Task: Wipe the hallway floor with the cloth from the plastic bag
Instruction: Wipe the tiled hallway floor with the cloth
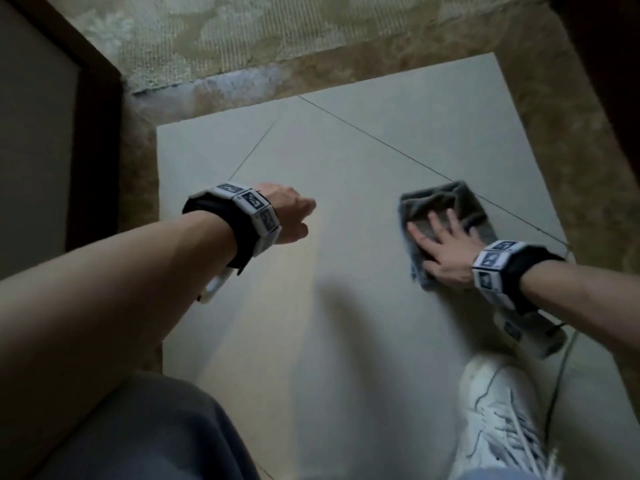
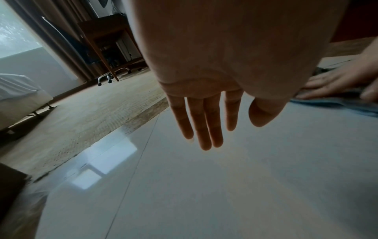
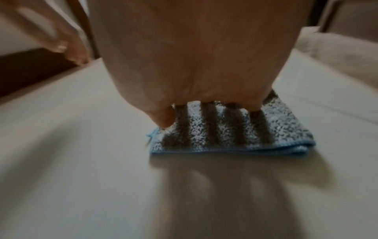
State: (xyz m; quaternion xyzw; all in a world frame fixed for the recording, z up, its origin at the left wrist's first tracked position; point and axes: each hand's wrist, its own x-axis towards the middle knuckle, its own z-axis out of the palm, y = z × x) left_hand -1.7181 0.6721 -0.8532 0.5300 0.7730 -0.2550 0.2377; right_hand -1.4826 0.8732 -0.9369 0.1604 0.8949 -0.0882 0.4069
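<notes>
A folded grey cloth (image 1: pixel 446 209) with a blue edge lies on the pale tiled floor (image 1: pixel 346 161) at the right. My right hand (image 1: pixel 440 244) presses flat on the cloth with its fingers spread and straight. In the right wrist view the cloth (image 3: pixel 286 134) shows beyond my right hand (image 3: pixel 194 64), the fingers lying along it. My left hand (image 1: pixel 294 216) hovers over the bare tiles to the left of the cloth and holds nothing. In the left wrist view my left hand (image 2: pixel 212 126) has its fingers straight, above the floor (image 2: pixel 225 186). No plastic bag is in view.
A patterned carpet (image 1: pixel 242 32) borders the tiles at the far end and along both sides. A dark wooden door frame (image 1: pixel 93 133) stands at the left. My white shoe (image 1: pixel 498 420) and grey trouser leg (image 1: pixel 138 438) are at the near edge. A desk (image 2: pixel 106 38) and bed (image 2: pixel 18 97) stand beyond.
</notes>
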